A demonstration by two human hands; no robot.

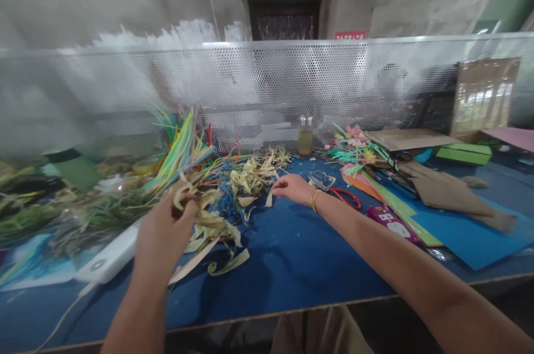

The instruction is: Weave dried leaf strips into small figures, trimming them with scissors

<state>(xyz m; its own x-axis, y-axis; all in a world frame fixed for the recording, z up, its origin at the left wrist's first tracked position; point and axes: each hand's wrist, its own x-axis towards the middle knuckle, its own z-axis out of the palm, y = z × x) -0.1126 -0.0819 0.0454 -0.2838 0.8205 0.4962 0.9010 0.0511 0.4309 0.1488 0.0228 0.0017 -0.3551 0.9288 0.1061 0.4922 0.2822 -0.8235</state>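
The right hand (291, 187), nearly closed, appears to pinch a pale husk scrap (269, 199) over the blue bench (300, 270); the left hand (166, 227) curls at heaped husk strips (214, 226), its hold unclear. We judge that overlapping strips could snag and tear if pulled.

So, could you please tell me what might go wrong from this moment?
The pale strips by the left hand lie heaped and overlapping, so pulling one might drag others along. The small pale piece at the fingertips of the right hand could slip, as the pinch looks light. The red handle lies close to the right forearm, which might knock it.
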